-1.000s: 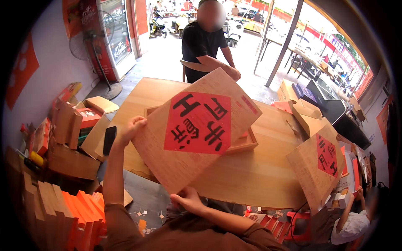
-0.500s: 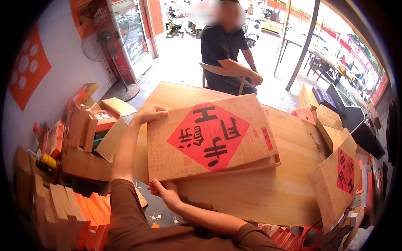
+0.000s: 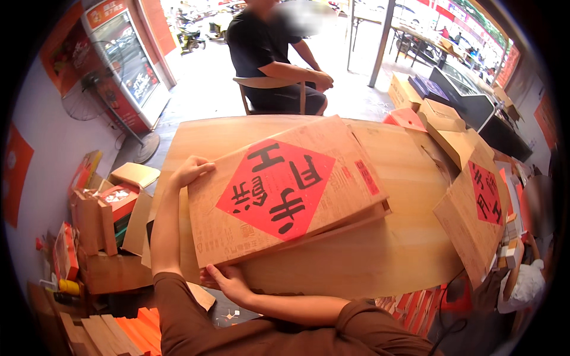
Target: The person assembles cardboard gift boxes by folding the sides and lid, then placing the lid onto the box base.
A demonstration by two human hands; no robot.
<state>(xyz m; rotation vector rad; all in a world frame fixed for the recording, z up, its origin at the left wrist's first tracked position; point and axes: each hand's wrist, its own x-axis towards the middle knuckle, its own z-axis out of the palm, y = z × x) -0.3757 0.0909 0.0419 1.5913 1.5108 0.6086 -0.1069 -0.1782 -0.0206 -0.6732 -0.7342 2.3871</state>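
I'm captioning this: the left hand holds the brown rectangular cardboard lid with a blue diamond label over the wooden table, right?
The label is red, not blue, as the head view shows; the left hand holds the lid over the table.

Brown sleeves (image 3: 181,308) — loose, elbow-length

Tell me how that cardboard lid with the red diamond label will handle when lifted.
The lid is probably stiff, looking flat with left hand and right hand at one end. It may be light for its size, being shallow cardboard. It could slide if nudged, seeming unevenly seated on the box.
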